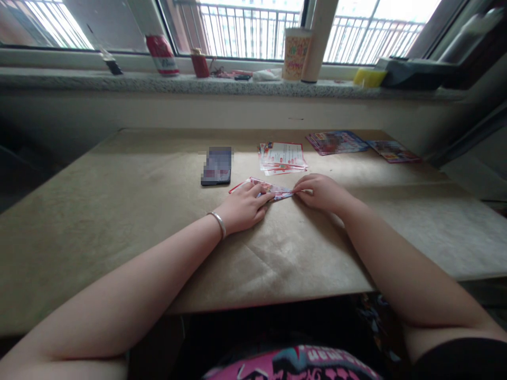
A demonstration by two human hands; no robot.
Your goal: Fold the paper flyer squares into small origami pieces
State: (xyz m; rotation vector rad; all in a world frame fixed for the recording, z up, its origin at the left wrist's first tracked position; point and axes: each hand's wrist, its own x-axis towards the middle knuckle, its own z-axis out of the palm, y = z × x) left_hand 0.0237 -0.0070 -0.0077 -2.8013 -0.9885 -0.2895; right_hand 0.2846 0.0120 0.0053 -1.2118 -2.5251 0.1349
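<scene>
A piece of colourful printed paper [279,190], folded into a narrow, pointed shape, lies on the table between my hands. My left hand [247,207], with a silver bangle on its wrist, rests on the paper's left part. Its fingers are spread and press the paper against the tabletop. At the pointed right end, my right hand [321,193] pinches the paper's tip between thumb and fingers. The left fingers cover part of the paper. Just behind it sits a loose stack of printed sheets [284,155] with red edging.
A dark phone [217,166], partly blurred, lies left of the sheets. Colourful leaflets [338,142] and another small pile of leaflets [394,151] are at the table's back right. On the windowsill [237,87] stand a red can [162,55], a red bottle [199,63] and a patterned cup [296,54].
</scene>
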